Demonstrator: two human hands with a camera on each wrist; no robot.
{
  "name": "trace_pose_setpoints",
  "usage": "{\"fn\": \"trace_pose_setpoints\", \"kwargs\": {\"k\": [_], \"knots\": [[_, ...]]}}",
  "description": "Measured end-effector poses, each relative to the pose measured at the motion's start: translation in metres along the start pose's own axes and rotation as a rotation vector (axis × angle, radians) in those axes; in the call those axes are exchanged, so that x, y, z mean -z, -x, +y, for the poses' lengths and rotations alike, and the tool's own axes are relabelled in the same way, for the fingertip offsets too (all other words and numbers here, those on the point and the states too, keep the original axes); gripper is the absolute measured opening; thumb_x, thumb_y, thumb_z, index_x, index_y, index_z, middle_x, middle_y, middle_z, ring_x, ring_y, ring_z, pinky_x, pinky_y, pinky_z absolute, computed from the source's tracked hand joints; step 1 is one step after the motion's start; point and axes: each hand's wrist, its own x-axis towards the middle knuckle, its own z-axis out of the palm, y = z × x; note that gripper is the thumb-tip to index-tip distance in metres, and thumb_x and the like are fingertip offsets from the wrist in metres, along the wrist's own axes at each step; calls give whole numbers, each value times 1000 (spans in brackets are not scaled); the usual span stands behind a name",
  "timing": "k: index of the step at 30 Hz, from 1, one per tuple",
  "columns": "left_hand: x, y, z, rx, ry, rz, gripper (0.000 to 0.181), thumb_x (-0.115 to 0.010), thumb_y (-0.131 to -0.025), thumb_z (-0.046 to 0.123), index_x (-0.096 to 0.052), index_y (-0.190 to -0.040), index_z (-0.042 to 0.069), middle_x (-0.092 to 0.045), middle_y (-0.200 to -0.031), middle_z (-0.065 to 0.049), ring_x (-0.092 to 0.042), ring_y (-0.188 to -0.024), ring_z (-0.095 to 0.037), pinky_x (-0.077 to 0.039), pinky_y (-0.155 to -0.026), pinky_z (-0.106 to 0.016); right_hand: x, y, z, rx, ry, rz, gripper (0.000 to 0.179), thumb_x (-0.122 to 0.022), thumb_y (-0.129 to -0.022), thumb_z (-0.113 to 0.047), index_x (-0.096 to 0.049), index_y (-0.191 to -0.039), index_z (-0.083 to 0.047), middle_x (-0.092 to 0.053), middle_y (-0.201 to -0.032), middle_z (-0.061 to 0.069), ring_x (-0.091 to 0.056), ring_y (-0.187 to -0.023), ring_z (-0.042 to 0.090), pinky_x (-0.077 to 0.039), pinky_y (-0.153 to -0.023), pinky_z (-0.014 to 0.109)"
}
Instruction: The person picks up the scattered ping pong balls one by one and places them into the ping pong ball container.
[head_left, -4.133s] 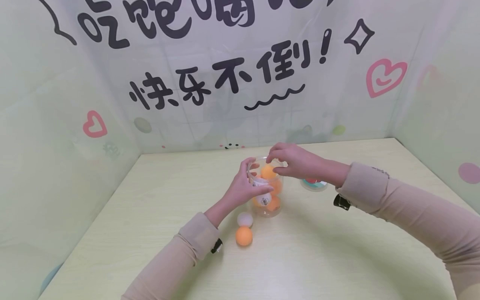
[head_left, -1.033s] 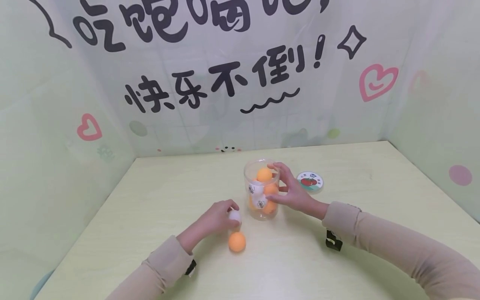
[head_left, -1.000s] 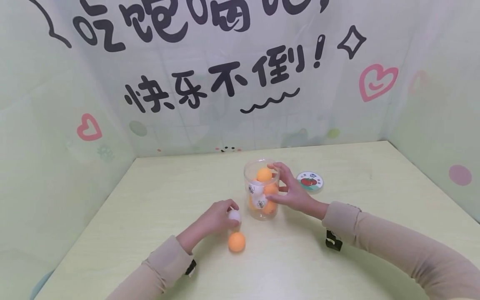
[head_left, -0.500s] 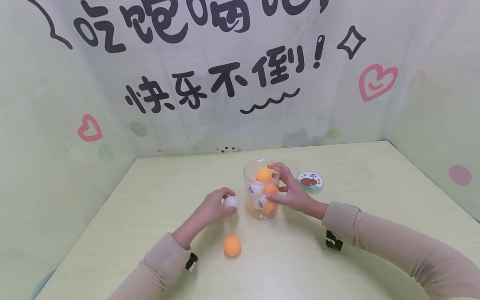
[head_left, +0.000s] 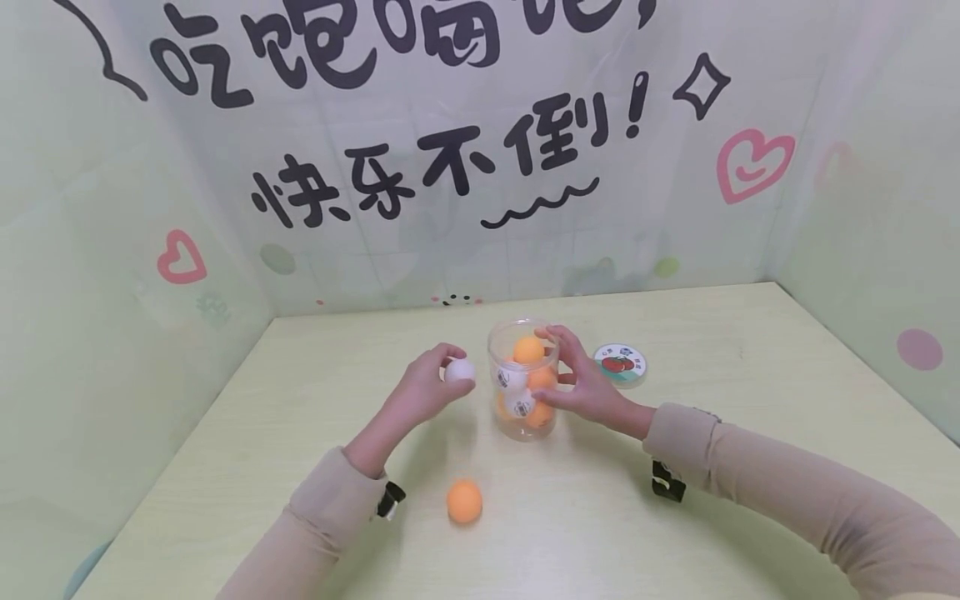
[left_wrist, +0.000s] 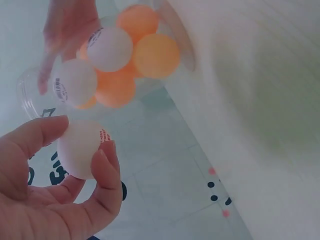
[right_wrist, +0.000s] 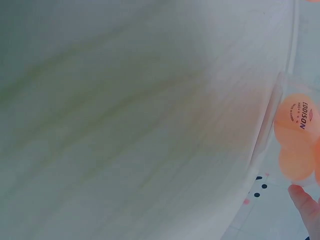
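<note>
My left hand [head_left: 429, 385] pinches a white ping-pong ball [head_left: 460, 372] between thumb and fingertips, raised over the table just left of the jar. In the left wrist view, red print shows on that ball [left_wrist: 80, 150]. A clear plastic jar [head_left: 525, 429] stands upright and lidless, holding several orange and white ping-pong balls. From the right side, my right hand [head_left: 592, 390] grips the jar with thumb in front and fingers behind. In the right wrist view, an orange ball [right_wrist: 296, 122] marked EDDISON shows through the jar wall. One orange ball [head_left: 464, 502] lies on the table nearer me.
A round lid [head_left: 620, 364] with a red and green picture lies on the table [head_left: 675, 467] right of the jar, behind my right hand. A printed sheet [head_left: 405, 250] hangs behind the table, with pale walls at both sides.
My left hand has picked the white ball off the table and raised it level with the jar. The loose orange ball has rolled slightly nearer me. Earlier, the left hand held the jar.
</note>
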Motion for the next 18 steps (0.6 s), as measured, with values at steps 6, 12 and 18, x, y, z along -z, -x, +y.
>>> {"fn": "trace_pose_setpoints", "kwargs": {"k": [6, 12, 18], "knots": [[7, -1, 11, -18, 14, 19, 45, -65, -82, 17, -50, -122, 3, -54, -118, -17, -54, -89, -25, -48, -72, -33, 0, 0, 0, -1, 0, -1, 75, -68, -79, -3, -21, -137, -12, -28, -146, 15, -38, -125, 38, -45, -87, 50], [13, -3, 20, -51, 15, 41, 45, -64, -82, 16, -50, -122, 2, -53, -114, -17, -51, -85, -24, -47, -68, -29, -1, 0, -1, -4, 1, 2, 76, -68, -79, -4, -21, -138, -12, -29, -146, 14, -38, -125, 37, -45, -87, 49], [17, -5, 28, -61, 39, 67, 45, -62, -83, 14, -48, -123, 3, -51, -116, -16, -50, -85, -24, -47, -66, -27, -1, 1, -1, -5, 4, 3, 76, -68, -79, -3, -21, -138, -11, -28, -146, 14, -38, -126, 37, -45, -87, 50]]}}
